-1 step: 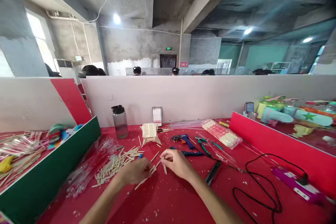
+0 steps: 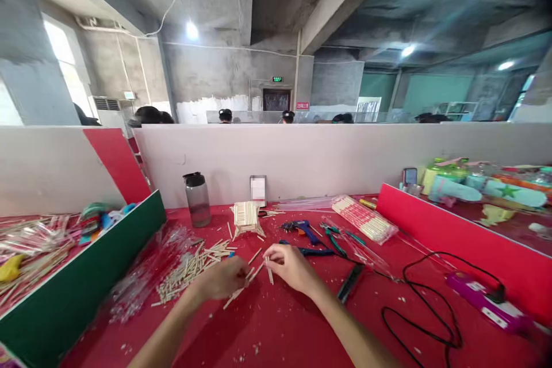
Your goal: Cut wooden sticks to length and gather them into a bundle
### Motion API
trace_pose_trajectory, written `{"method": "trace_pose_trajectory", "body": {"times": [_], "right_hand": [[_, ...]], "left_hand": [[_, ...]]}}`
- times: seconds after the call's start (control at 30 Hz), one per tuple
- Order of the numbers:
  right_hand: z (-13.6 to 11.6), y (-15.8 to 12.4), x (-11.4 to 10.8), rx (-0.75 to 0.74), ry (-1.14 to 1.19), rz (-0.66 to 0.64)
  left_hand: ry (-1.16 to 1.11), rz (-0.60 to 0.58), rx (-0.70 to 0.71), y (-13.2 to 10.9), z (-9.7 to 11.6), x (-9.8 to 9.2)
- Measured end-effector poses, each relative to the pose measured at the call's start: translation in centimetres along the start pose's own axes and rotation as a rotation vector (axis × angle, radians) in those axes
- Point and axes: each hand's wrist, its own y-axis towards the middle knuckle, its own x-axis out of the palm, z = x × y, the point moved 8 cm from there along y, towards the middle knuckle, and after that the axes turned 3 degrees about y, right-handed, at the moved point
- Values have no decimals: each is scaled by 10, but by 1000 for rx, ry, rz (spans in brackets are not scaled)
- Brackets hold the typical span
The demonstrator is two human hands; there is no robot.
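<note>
My left hand [image 2: 228,277] is closed, its fingertips at some short wooden sticks [image 2: 234,298] lying slantwise below it; what they grip is partly hidden. My right hand [image 2: 287,265] pinches the upper end of a short wooden stick [image 2: 271,277], which points down toward the red tabletop. Between the hands lie a few more sticks. A pile of cut wooden sticks [image 2: 185,276] spreads left of my left hand. Beyond the hands stands a small structure built of sticks [image 2: 246,216], with a flat slatted top and splayed legs.
A glue gun [image 2: 304,230], green-handled pliers [image 2: 334,241] and a dark cutter-like tool [image 2: 350,283] lie to the right. A bottle [image 2: 197,201] and a phone [image 2: 258,191] stand at the back. A black cable [image 2: 414,310] loops to a purple power strip [image 2: 487,302].
My left hand has shifted very slightly, and the sticks by it have moved a little with it. My right hand looks the same.
</note>
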Motion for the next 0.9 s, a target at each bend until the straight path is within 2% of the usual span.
{"method": "trace_pose_trajectory", "body": {"times": [0.13,0.23,0.53,0.73,0.9], "right_hand": [[-5,-3,2,-18,42,-10],[-7,-3,4,-34,80,4],[-5,-1,2,-59,122,58],[-6,-4,-4,-74,74,72],[-9,-8,-4,-47,63,59]], "left_hand": [[-127,156,49,11,-10,-10],[-219,227,106,17,-8,-12],[-510,274,158,15,22,-9],[-517,354,163,18,20,0],[-434,338,114,20,12,12]]}}
